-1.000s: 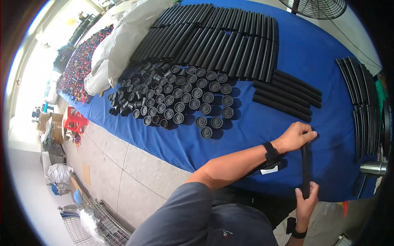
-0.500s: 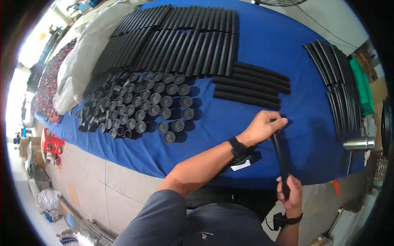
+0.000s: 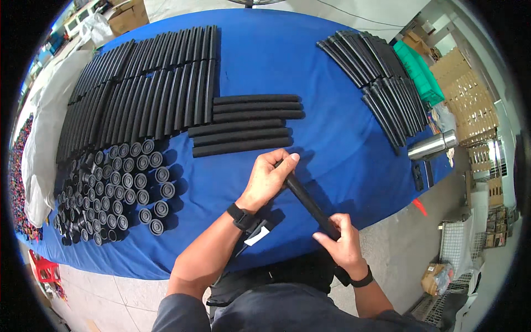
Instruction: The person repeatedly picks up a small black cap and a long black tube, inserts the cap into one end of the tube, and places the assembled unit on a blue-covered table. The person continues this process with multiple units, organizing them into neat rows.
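A black foam-like tube [image 3: 308, 200] slants between my hands above the near part of the blue table cover. At its far end, my left hand [image 3: 267, 178] is closed, with the thumb pressed over the tip. My right hand [image 3: 344, 242] wraps round the near end, close to the table's front edge. Whether anything sits inside that tip is hidden by my left fingers. Just beyond my left hand lie several loose black tubes [image 3: 243, 133], side by side. Black round ringed caps [image 3: 128, 196] stand in a cluster to the left of my left forearm.
Rows of black tubes [image 3: 160, 99] cover the far left of the blue cloth [image 3: 265, 55]. More black tubes with narrower ends [image 3: 381, 83] lie at the right, near a green crate [image 3: 418, 72]. A shiny metal cylinder [image 3: 431, 145] rests by the right edge. White sheeting [image 3: 47, 138] hangs at left.
My view has swung to the right, so the table's contents appear farther left. The tube now slants more, and both hands still hold its ends.
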The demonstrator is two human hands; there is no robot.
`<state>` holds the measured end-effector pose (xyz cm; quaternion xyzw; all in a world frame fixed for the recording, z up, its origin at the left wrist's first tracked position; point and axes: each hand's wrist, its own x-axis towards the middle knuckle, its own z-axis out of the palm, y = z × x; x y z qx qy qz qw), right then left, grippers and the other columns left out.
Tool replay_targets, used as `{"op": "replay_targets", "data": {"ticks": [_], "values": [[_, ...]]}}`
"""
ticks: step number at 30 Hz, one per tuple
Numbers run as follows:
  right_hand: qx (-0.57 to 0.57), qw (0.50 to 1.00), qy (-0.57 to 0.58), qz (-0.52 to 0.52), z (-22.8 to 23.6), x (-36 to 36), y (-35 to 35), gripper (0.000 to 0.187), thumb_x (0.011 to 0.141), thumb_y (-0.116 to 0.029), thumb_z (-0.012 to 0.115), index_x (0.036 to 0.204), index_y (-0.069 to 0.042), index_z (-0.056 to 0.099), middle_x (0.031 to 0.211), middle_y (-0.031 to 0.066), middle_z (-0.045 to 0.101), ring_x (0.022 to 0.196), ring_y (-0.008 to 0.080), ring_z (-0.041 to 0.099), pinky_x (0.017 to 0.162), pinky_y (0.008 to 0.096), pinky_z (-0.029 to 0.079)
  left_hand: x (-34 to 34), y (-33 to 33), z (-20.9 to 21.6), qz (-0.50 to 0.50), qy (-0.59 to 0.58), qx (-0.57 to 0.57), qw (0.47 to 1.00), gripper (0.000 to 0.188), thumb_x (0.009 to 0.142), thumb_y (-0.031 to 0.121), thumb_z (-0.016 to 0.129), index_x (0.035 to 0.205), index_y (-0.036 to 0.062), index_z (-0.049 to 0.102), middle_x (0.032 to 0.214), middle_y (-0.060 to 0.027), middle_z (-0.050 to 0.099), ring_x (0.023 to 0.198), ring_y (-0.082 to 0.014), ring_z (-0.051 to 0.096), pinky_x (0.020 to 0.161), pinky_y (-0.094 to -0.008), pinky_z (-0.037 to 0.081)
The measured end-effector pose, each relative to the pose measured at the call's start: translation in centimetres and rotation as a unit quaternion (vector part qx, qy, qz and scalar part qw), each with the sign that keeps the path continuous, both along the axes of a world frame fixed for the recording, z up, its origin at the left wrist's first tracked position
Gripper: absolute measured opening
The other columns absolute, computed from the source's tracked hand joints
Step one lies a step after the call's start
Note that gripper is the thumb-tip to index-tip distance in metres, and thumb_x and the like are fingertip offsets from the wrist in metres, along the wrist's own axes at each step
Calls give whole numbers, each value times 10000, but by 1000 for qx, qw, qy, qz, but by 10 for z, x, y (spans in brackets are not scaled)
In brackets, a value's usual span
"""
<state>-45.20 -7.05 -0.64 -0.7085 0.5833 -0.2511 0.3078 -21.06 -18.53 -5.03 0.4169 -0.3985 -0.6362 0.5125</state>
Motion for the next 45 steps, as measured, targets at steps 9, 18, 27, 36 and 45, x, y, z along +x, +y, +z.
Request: {"op": "replay_targets", "data": {"ticks": [9,18,27,36,45], "values": [[-5,1000,7,-10,8,2,-1,364,864,-207,822,1086,-10,611,830,44,658,745,135,632,696,307,522,0,-1,-1,3,19,1,1000,318,1019,303,662,777,99,632,614,59,525,494,-27,419,444,-222,304],[215,967,-123,-58,10,-9,-2,261,962,-253,708,1045,-11,660,746,4,602,571,43,477,512,213,365,3,1,-1,14,33,-8,999,297,1004,291,680,784,101,616,660,46,552,497,-31,448,441,-217,331],[336,898,-267,-100,11,-21,-9,339,877,-225,816,1063,-37,604,727,-21,562,551,42,457,495,213,362,2,0,2,17,52,7,998,303,1004,301,681,777,110,619,651,45,564,493,-31,471,443,-213,350],[258,922,-273,-99,9,-17,-7,152,989,-168,627,985,-17,621,727,19,606,517,41,466,463,209,341,4,1,5,24,56,-1,998,288,1003,279,684,776,114,619,637,52,546,495,-33,452,435,-217,329],[247,923,-273,-113,9,-20,-7,185,990,-176,655,1035,4,649,747,42,641,532,47,462,480,207,339,4,3,8,33,17,27,999,284,997,277,671,791,84,639,641,40,533,503,-44,444,441,-228,316]]}}
